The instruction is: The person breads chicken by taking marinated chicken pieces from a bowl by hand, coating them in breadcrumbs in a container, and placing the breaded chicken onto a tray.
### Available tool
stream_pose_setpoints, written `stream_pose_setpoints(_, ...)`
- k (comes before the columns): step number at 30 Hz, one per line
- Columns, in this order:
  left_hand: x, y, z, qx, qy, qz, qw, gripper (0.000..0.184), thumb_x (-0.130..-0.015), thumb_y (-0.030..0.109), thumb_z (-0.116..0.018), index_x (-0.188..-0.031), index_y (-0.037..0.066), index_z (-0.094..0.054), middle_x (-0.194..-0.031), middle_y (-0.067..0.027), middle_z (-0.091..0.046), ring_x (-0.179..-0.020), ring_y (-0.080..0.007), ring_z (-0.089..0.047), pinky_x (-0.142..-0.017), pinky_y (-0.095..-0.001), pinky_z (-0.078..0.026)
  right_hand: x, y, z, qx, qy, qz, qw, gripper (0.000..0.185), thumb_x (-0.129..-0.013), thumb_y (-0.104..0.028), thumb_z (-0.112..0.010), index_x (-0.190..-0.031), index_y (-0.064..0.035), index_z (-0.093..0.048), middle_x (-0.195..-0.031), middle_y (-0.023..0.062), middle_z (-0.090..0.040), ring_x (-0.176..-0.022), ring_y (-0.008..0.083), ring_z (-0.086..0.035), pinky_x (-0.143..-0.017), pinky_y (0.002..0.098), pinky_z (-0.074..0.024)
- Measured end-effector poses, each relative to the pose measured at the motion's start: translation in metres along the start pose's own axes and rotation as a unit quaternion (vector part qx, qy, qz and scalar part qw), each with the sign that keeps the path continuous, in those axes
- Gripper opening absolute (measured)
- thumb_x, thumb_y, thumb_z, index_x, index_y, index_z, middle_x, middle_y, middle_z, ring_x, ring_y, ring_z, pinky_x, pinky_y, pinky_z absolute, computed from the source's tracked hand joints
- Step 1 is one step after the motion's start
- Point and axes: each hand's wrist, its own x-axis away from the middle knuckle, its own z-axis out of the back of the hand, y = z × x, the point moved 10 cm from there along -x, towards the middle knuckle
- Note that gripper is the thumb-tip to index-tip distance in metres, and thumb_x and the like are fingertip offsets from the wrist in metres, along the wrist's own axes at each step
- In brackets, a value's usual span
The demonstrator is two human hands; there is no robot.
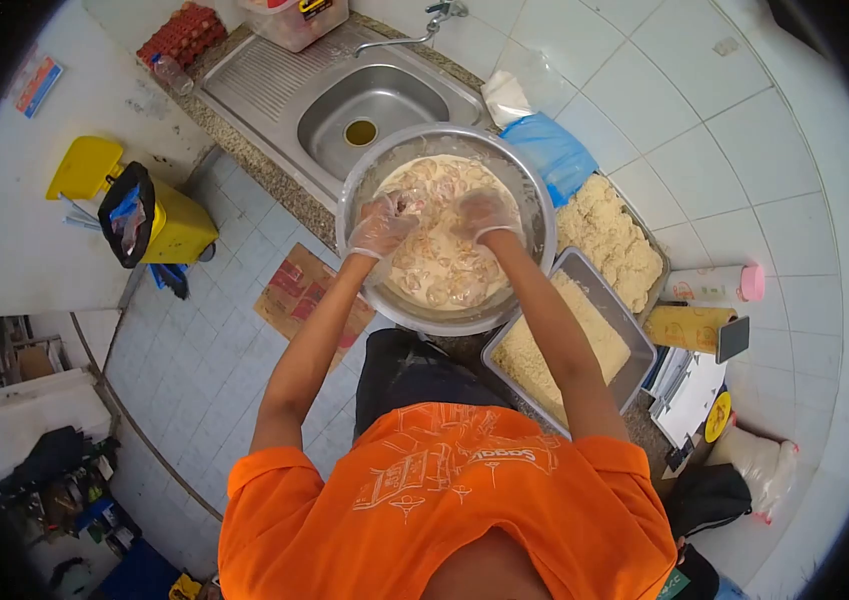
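Observation:
A large round metal basin [349, 185] stands at the counter edge, partly over the sink's near corner. Inside it are several pieces of what looks like raw chicken [456, 285] in a pale, creamy batter. My left hand [381, 228], in a clear plastic glove, is at the basin's left side with its fingers curled round a pinkish piece. On the other side, my right hand [482, 213], gloved too, reaches down into the batter among the pieces. Its fingertips are covered by the mix, so its grip does not show.
Right of the basin are a grey tub [489, 350] of pale crumbs and a tray [659, 262] heaped with flour-like coating. Behind lies the steel sink [424, 95] with its tap [432, 22]. A yellow bin [182, 225] and flattened cardboard [294, 290] are on the floor.

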Motion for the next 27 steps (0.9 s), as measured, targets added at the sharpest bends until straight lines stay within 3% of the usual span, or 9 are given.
stream_pose_setpoints(2, 0.001, 0.005, 0.000, -0.013, -0.007, 0.010, 1.000, 0.027, -0.076, 0.030, -0.064, -0.085, 0.004, -0.060, -0.069, -0.0145, -0.057, -0.063, -0.0279, -0.053, -0.063, -0.0393, -0.043, 0.003, -0.023, 0.011, 0.065, -0.042, 0.008, 0.997, 0.027, -0.080, -0.018, -0.048, -0.099, -0.0074, -0.065, -0.108, 0.0147, -0.062, -0.101, 0.0270, -0.059, -0.094, 0.0392, -0.0414)
stream_pose_setpoints(5, 0.003, -0.001, 0.000, 0.000, 0.002, 0.008, 1.000, 0.030, -0.074, 0.029, -0.065, -0.091, 0.004, -0.062, -0.077, -0.0163, -0.062, -0.073, -0.0297, -0.060, -0.068, -0.0406, -0.045, 0.011, -0.014, 0.019, 0.000, -0.011, -0.022, 1.000, 0.026, -0.081, -0.021, -0.053, -0.099, -0.0100, -0.067, -0.102, 0.0112, -0.065, -0.106, 0.0271, -0.057, -0.099, 0.0401, -0.0353)
stream_pose_setpoints(8, 0.018, 0.012, 0.021, -0.019, 0.107, -0.076, 0.991, 0.029, -0.075, 0.026, -0.060, -0.096, 0.005, -0.061, -0.076, -0.0186, -0.061, -0.072, -0.0352, -0.059, -0.068, -0.0422, -0.045, 0.016, 0.024, 0.015, -0.105, -0.046, -0.089, 0.989, 0.031, -0.080, -0.028, -0.056, -0.103, -0.0085, -0.065, -0.109, 0.0133, -0.062, -0.112, 0.0277, -0.053, -0.101, 0.0386, -0.0335)
stream_pose_setpoints(11, 0.024, 0.031, 0.025, 0.020, 0.093, -0.088, 0.992, 0.027, -0.076, 0.024, -0.059, -0.095, 0.005, -0.061, -0.075, -0.0194, -0.061, -0.072, -0.0358, -0.060, -0.068, -0.0426, -0.045, 0.041, 0.044, 0.045, -0.138, 0.095, -0.059, 0.984, 0.044, -0.076, -0.040, -0.064, -0.110, -0.0121, -0.061, -0.112, 0.0173, -0.058, -0.110, 0.0319, -0.052, -0.096, 0.0408, -0.0392)
stream_pose_setpoints(14, 0.005, 0.031, -0.010, -0.037, -0.051, -0.026, 0.998, 0.030, -0.079, 0.029, -0.061, -0.095, 0.004, -0.061, -0.077, -0.0187, -0.060, -0.070, -0.0322, -0.057, -0.067, -0.0401, -0.044, 0.049, 0.058, 0.046, -0.127, 0.088, -0.028, 0.988, 0.048, -0.077, -0.041, -0.063, -0.115, -0.0134, -0.059, -0.115, 0.0177, -0.056, -0.110, 0.0323, -0.052, -0.095, 0.0403, -0.0399)
stream_pose_setpoints(17, 0.011, 0.067, -0.023, -0.019, -0.068, -0.066, 0.995, 0.026, -0.080, 0.028, -0.061, -0.093, 0.006, -0.062, -0.074, -0.0174, -0.059, -0.063, -0.0295, -0.054, -0.063, -0.0389, -0.043, 0.090, 0.066, 0.071, -0.118, 0.014, -0.091, 0.989, 0.045, -0.080, -0.040, -0.057, -0.113, -0.0108, -0.059, -0.115, 0.0127, -0.058, -0.111, 0.0282, -0.051, -0.098, 0.0378, -0.0370)
stream_pose_setpoints(20, 0.037, 0.137, -0.044, -0.049, -0.112, -0.149, 0.981, 0.022, -0.079, 0.023, -0.059, -0.094, 0.009, -0.063, -0.072, -0.0149, -0.060, -0.058, -0.0284, -0.052, -0.061, -0.0383, -0.043, 0.165, 0.084, 0.100, -0.219, 0.071, -0.092, 0.969, 0.043, -0.081, -0.040, -0.057, -0.112, -0.0121, -0.060, -0.113, 0.0094, -0.059, -0.109, 0.0266, -0.052, -0.096, 0.0373, -0.0388)
stream_pose_setpoints(23, 0.079, 0.203, -0.087, 0.023, -0.186, -0.246, 0.951, 0.023, -0.076, 0.016, -0.056, -0.097, 0.009, -0.064, -0.068, -0.0132, -0.060, -0.055, -0.0275, -0.052, -0.059, -0.0381, -0.044, 0.247, 0.077, 0.140, -0.134, 0.032, -0.062, 0.988, 0.038, -0.081, -0.036, -0.057, -0.110, -0.0113, -0.061, -0.112, 0.0077, -0.060, -0.106, 0.0261, -0.054, -0.092, 0.0379, -0.0418)
stream_pose_setpoints(27, 0.115, 0.206, -0.214, -0.118, -0.332, -0.262, 0.898, 0.038, -0.074, 0.020, -0.053, -0.109, 0.008, -0.061, -0.091, -0.0196, -0.063, -0.079, -0.0313, -0.061, -0.075, -0.0426, -0.046, 0.323, 0.110, 0.083, -0.201, -0.017, -0.112, 0.973, 0.031, -0.081, -0.028, -0.056, -0.106, -0.0101, -0.062, -0.108, 0.0105, -0.061, -0.102, 0.0277, -0.057, -0.089, 0.0395, -0.0436)
